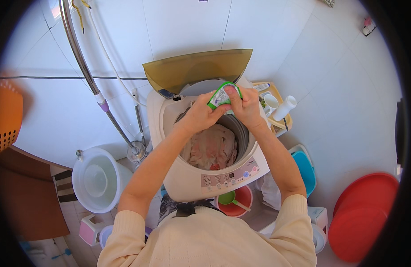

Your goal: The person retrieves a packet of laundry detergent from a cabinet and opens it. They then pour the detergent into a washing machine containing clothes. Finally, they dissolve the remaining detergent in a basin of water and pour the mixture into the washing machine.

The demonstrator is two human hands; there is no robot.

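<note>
Both my hands are raised over the open drum of a top-loading washing machine point(183, 184). Between them is a green container with a white label point(222, 95), tilted. My left hand point(199, 116) is closed on its lower left side. My right hand point(248, 110) grips the other side, thumb pressed on the label. The fingers behind the container are hidden, and I cannot make out its opening. Pale, pinkish wet-looking laundry point(212, 146) lies in the drum below. The amber see-through lid point(199, 70) stands up behind my hands.
A yellow tray point(283, 125) holding a white bottle point(285, 108) and a cup point(271, 102) stands right of the machine. A white bucket point(121, 175) and a steel mop pole point(78, 55) are left. Red basins point(361, 213), a blue basin point(305, 171) and a green ladle point(227, 197) lie lower right.
</note>
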